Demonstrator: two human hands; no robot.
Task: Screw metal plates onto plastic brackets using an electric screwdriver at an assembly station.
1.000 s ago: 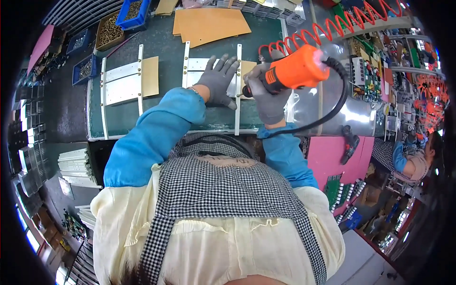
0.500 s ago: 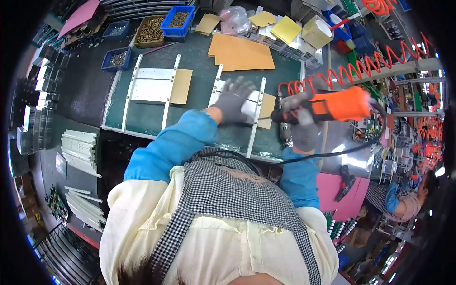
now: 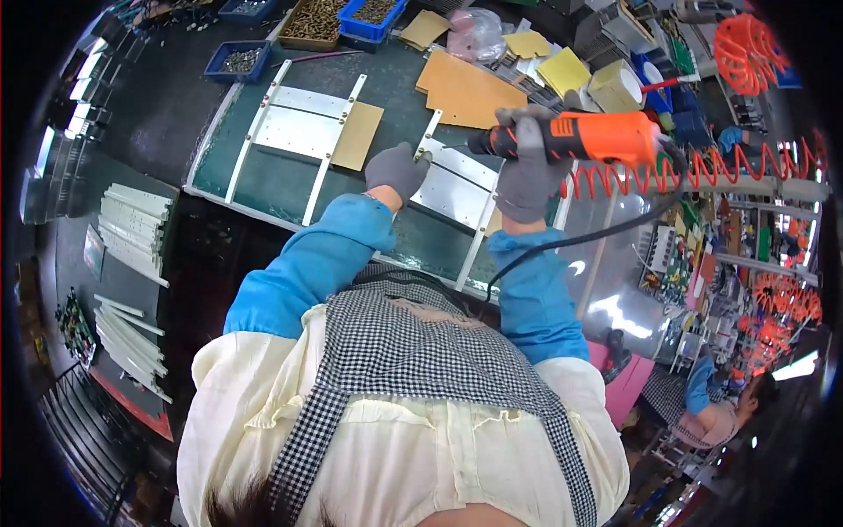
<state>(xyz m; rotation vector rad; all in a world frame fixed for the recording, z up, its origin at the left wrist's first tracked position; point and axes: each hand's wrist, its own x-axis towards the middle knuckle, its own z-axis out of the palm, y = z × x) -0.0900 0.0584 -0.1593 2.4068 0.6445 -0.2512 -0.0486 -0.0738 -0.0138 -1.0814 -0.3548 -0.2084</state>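
Workshop clutter rings a dark green rectangular table with a pale edge. Along its far side sit a small blue plastic tray of silvery parts, a brown open box full of brass-coloured fasteners, and flat orange-tan sheets. Beside them lie a crumpled clear plastic bag and a yellow sheet. To the right stretches a red coiled hose; beyond it, another person in a checked apron and blue sleeves sits lower down. On the left, long white strips are stacked off the table.

Nearest the wearer's hands, on the right part of the table, lies a white rectangular panel crossed by two narrow white bars. The left hand, in a grey glove, rests at the left bar with its fingers drawn together; whether they pinch anything cannot be told. The grey-gloved right hand is wrapped round an orange-and-black corded power screwdriver, held sideways, its thin bit pointing left, close to that bar; contact is unclear. Further left lies a matching white panel with two bars, a tan sheet showing beside it.
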